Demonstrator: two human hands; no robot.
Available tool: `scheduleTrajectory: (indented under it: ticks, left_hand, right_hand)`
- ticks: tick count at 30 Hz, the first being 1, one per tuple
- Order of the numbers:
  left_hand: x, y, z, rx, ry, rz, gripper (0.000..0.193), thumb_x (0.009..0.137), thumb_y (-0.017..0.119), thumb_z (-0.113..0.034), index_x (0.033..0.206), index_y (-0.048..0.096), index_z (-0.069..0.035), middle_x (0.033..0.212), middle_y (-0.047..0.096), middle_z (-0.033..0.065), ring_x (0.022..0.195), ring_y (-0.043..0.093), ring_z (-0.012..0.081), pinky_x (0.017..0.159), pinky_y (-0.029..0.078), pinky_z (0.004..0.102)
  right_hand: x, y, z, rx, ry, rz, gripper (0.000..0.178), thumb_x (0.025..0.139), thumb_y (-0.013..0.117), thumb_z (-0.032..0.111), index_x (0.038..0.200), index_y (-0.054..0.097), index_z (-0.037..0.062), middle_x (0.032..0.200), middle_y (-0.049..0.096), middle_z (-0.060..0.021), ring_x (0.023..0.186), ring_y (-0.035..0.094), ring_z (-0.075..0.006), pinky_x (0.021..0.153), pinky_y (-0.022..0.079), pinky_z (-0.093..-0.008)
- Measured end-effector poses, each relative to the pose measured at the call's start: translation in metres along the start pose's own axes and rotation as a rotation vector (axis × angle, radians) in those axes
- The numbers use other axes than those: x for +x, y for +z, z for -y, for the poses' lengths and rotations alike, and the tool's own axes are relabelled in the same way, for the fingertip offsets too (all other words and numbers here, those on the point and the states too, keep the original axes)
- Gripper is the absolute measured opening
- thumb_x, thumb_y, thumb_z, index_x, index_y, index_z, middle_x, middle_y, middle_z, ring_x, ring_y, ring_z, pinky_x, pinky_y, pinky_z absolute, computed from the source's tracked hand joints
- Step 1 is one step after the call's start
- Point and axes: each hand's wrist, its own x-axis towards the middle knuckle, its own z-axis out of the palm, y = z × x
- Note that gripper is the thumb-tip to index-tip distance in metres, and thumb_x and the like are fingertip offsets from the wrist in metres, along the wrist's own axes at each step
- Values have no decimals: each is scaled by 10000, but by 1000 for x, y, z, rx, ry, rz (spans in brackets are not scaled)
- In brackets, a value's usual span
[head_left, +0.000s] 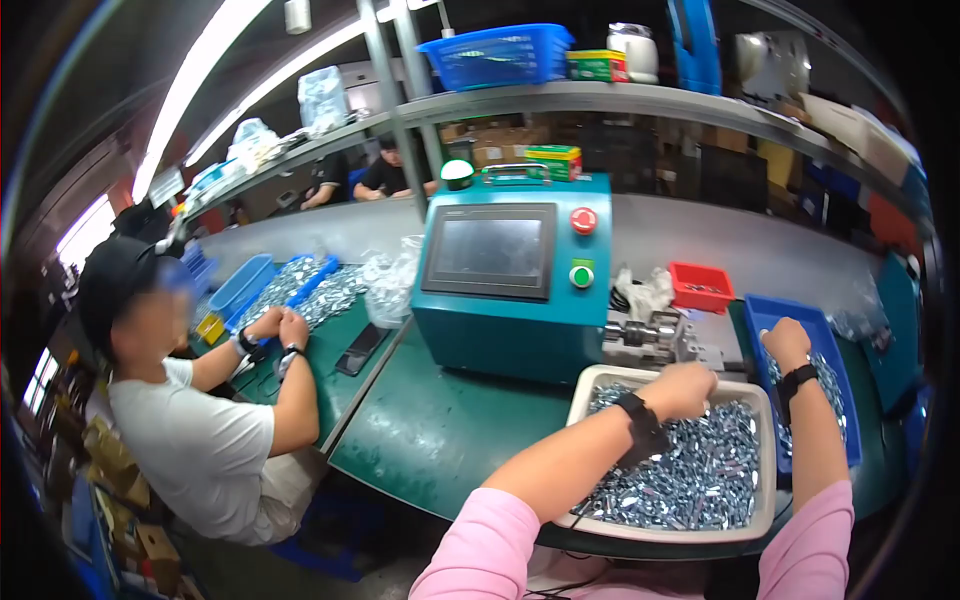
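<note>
My left hand (684, 390) is closed above the far part of a white tray (597, 375) filled with small shiny metal parts (690, 475). It is just in front of a metal fixture (668, 340) at the side of a teal machine (505, 345); anything in its fingers is hidden. At the right, my right hand (787, 342) is closed over the far left part of a blue tray (765, 312), which holds more of these metal parts (828, 385). What it grips, if anything, cannot be made out. Dark bands circle both wrists.
The machine carries a dark screen (490, 250), a red button (583, 220) and a green button (581, 275). Behind the fixture stands a red bin (700, 287). A co-worker (200, 420) sits at the left beside a phone (362, 350). A metal shelf (640, 97) spans overhead.
</note>
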Motion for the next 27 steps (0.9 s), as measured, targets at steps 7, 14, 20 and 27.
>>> scheduleTrajectory:
  ticks: [7,14,20,27]
  left_hand:
    - [10,-8,25,-274,14,-677,127,766,607,-148,857,628,-61,783,619,159,754,582,346,685,459,412]
    - [13,-13,36,58,-160,-865,144,736,658,-181,869,667,-127,820,625,63,906,522,248,807,348,386]
    - [24,-11,38,108,-306,-633,158,718,673,-202,868,683,-152,747,612,40,890,505,219,818,281,385]
    - [34,-7,47,218,-289,-541,146,735,661,-212,861,684,-143,753,601,45,896,499,213,819,270,383]
  right_hand:
    - [-5,23,-33,97,-67,-45,333,698,659,302,832,650,-3,901,631,-217,866,610,-360,734,496,-418]
    - [-40,25,80,1065,-256,-62,336,757,620,264,941,621,-17,884,631,-216,878,599,-350,770,466,-391]
    - [-52,47,73,1094,-306,-101,330,741,622,226,974,617,-8,908,627,-220,889,598,-343,785,462,-386]
    - [-48,38,66,1131,-267,14,311,722,617,196,964,622,0,894,629,-212,882,601,-336,785,465,-385]
